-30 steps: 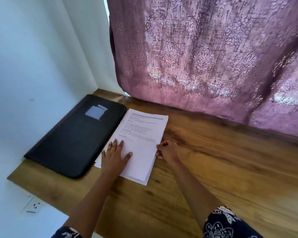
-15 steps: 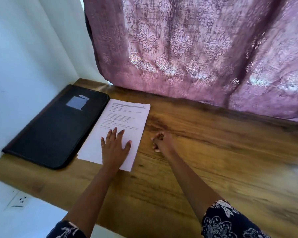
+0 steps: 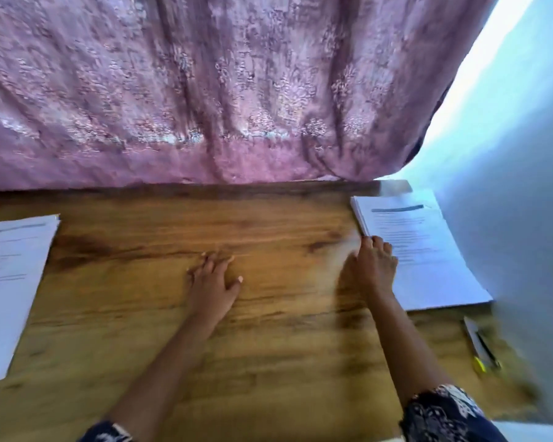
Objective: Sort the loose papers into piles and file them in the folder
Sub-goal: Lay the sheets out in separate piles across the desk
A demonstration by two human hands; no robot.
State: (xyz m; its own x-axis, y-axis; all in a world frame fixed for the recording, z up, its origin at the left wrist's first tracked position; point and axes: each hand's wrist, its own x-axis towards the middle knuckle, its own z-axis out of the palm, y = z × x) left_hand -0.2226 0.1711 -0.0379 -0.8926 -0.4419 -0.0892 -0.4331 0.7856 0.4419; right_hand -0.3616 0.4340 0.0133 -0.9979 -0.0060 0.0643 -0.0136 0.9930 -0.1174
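Note:
A thick stack of printed papers (image 3: 428,250) lies at the right end of the wooden desk (image 3: 205,330), against the wall. My right hand (image 3: 375,266) reaches to the stack's left edge with its fingers extended and fingertips on the paper. My left hand (image 3: 213,282) lies flat on the bare wood in the middle, fingers spread, holding nothing. A thinner pile of printed sheets (image 3: 10,282) sits at the far left, partly cut off by the frame. The black folder is out of view. The picture is blurred by head motion.
A pink patterned curtain (image 3: 205,90) hangs down to the desk's back edge. Pens (image 3: 481,349) lie near the right front corner, beside the white wall (image 3: 524,186).
The view has swung right, so the folder left the frame and the right stack appeared. My left hand came off the left pile onto the wood. My right hand travelled right to the other stack.

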